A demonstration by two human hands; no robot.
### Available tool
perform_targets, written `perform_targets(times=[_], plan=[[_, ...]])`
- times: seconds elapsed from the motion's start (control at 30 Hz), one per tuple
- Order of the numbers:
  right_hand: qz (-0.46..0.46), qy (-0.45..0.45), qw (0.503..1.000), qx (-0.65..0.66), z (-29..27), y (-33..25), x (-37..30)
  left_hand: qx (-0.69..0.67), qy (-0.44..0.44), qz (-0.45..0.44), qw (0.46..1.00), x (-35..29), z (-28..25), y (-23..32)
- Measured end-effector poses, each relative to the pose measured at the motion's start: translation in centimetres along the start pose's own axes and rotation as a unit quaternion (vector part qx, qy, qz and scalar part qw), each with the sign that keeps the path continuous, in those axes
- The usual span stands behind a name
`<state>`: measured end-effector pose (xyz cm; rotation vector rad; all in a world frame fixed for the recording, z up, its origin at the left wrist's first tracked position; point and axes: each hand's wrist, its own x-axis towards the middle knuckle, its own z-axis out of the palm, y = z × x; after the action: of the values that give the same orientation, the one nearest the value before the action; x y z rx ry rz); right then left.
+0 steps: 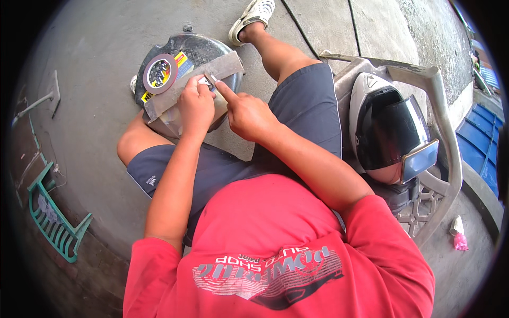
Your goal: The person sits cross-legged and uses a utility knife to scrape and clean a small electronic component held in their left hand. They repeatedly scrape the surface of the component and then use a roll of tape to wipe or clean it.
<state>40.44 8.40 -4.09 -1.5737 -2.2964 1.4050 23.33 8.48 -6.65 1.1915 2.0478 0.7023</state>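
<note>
My left hand (196,106) is closed in a pinch above a flat grey strip (225,65). At its fingertips is a small flat dark-and-silver piece (210,80), too small to name. My right hand (249,114) has its index finger stretched against that piece, the other fingers curled under; whether they grip anything is hidden. The strip lies across a round, dark, glossy surface (209,45) between my legs. Beside my left hand, a roll of brownish tape (172,68) rests on a yellow-and-blue printed packet (183,62). Below the strip, a pale surface is partly covered by my hands.
To my right, a motorcycle helmet (379,124) with a dark visor sits on a worn plastic armchair (449,135); a phone-like panel (420,160) leans by it. A green plastic chair (62,225) is at far left. Dark cables (300,27) cross the concrete floor. A pink-and-white item (459,233) lies right.
</note>
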Motion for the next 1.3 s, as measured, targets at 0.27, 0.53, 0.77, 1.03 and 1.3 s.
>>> perform_targets(times=[0.27, 0.53, 0.77, 1.03, 1.3], plan=[[0.002, 0.002, 1.000, -0.003, 0.3, 0.1, 0.1, -0.017, 0.001, 0.004, 1.000, 0.5, -0.1, -0.2], [-0.019, 0.108, 0.989, 0.099, -1.1, 1.0, -0.3, -0.071, -0.017, -0.022, 0.997, -0.7, -1.7, -1.5], [-0.072, 0.067, 0.995, 0.019, -1.1, -0.1, -1.9, -0.143, 0.006, -0.012, 0.990, -1.2, -2.3, -2.4], [-0.026, 0.003, 0.999, -0.021, -0.1, -0.5, -0.9, -0.137, 0.027, -0.010, 0.990, -0.5, 0.1, -2.6], [-0.047, 0.022, 0.999, -0.011, 0.8, 0.4, 0.8, -0.075, 0.057, 0.065, 0.993, -0.5, 0.5, -2.3]])
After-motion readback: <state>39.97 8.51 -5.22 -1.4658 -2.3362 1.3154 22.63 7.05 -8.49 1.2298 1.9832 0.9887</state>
